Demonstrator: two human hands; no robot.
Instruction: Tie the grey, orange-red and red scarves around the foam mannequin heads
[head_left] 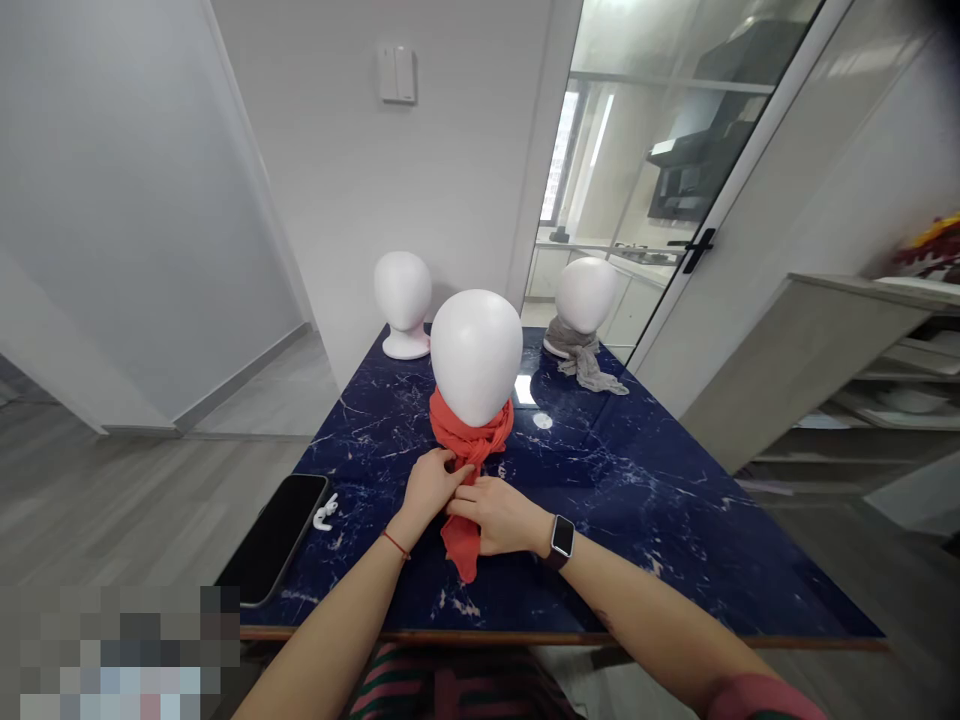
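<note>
A white mannequin head point(477, 350) stands upright near the middle of the table. Around its neck a red-orange scarf point(466, 425) is wrapped and knotted at the front, its end hanging down onto the tabletop. Just below the knot, my left hand point(433, 487) pinches the scarf from the left. My right hand point(504, 513), with a watch on its wrist, is closed on the hanging part a little lower. The fingers of both hands almost meet, and they cover part of the fabric.
Behind are a bare white mannequin head point(403, 292) at left and another head point(586, 294) with a grey scarf point(583, 358) at right. A dark phone point(274, 540) and white earbuds point(326, 512) lie at the left of the blue marbled table point(645, 530). A shelf point(840, 350) stands at right.
</note>
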